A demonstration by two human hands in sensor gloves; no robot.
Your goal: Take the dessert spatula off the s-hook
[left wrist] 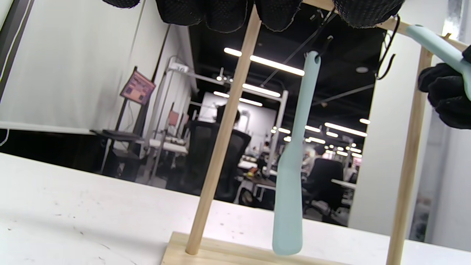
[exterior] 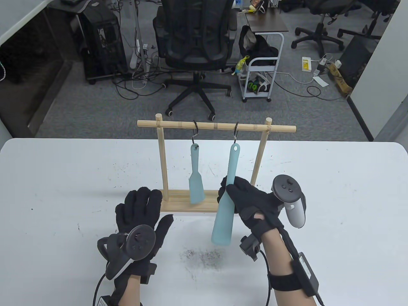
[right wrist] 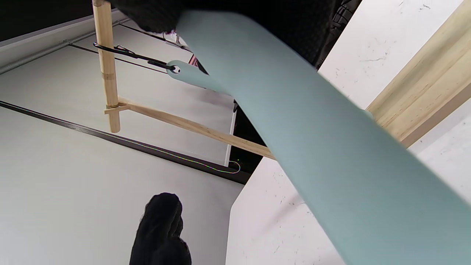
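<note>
On the right-hand s-hook (exterior: 236, 131), at about one o'clock from the table's middle, hangs the dessert spatula (exterior: 225, 197), a long pale-teal tool with its handle hole threaded on the hook's lower curl. It tilts toward the viewer, the blade swung out over the table (exterior: 47, 191) in front of the rack's base. The right hand (exterior: 251, 204) grips it around the middle, fingers (exterior: 237, 191) wrapped across the handle; the right wrist view shows the broad blade (right wrist: 331, 147) running out from under the glove and the hook's wire meeting the hole.

At nine o'clock from this spatula, a shorter teal spatula (exterior: 195, 178) hangs straight down from a second s-hook (exterior: 195, 130), apart from the first. Both hooks ride the crossbar of a wooden rack (exterior: 164, 159), with two uprights set in a flat wooden base.

At seven o'clock from the rack, the left hand (exterior: 140, 220) rests flat on the table, fingers spread and holding nothing, fingertips near the base's left end; whether they touch it I cannot tell. Dark scuffs (exterior: 204, 256) mark the table at six o'clock.
</note>
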